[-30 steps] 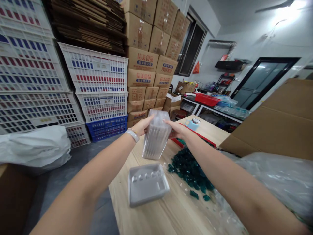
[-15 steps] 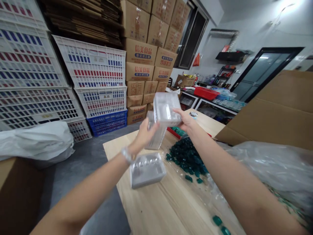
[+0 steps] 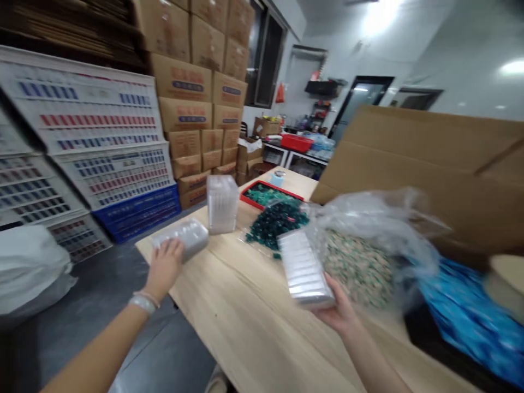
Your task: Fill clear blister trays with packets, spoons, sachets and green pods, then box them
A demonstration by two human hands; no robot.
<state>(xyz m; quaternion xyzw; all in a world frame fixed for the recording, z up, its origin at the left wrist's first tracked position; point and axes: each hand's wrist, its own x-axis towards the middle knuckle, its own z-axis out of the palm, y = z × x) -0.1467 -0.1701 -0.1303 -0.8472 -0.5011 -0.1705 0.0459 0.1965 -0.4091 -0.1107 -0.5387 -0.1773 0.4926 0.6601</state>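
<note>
Ridged plastic stack [image 3: 305,267], glossy and see-through, tilted in the right hand [image 3: 338,311], fingers closed around its lower end, apparently raised over the middle of the worktop [image 3: 241,305]! Over at the left edge, the left hand [image 3: 166,265] has its fingers bent across a low, smooth clear plastic block [image 3: 192,237]; whether they grip it, I can't tell. Room to move? Pale wood grain stretches between the hands and down toward the near edge. Just beyond the block, a tall ribbed plastic stack [image 3: 222,204] stands upright. Farther along, faceted dark green pieces [image 3: 276,221] lie heaped near a red-rimmed tray [image 3: 250,203]. The right side is tighter: crinkled clear film [image 3: 380,210] there, with stiff brown cardboard [image 3: 429,158] rising behind.
</note>
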